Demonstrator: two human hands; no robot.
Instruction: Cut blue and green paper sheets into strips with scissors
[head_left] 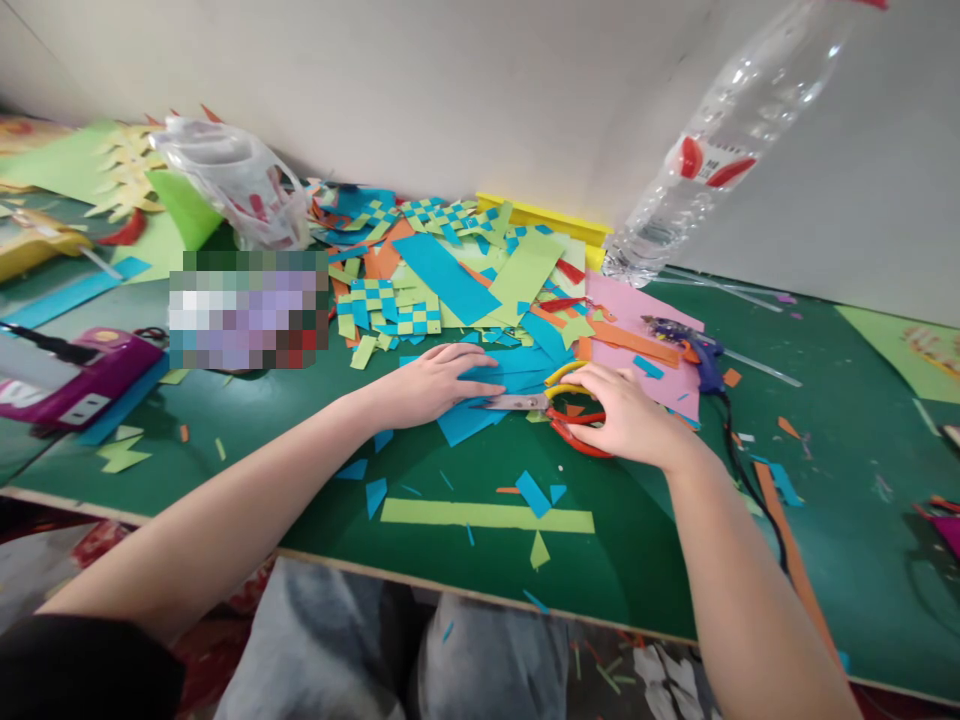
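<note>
My right hand (628,410) is closed round the handles of a pair of scissors (517,402), one handle yellow and one red. The blades point left, their tips close to the thumb of my left hand (439,385). That left hand lies over sheets of blue paper (471,425), its fingers stretched out and the thumb apart. Its fingertips touch the blue paper. Below the hands lie a long light-green paper strip (487,516) and a small blue piece (532,493).
Behind the hands is a pile of woven blue-and-green paper (424,312) and scraps. A clear plastic bottle (720,140) leans at the wall. A blue glue gun (701,360) with a black cord lies right, a purple power strip (90,375) left, near a plastic bag (240,185).
</note>
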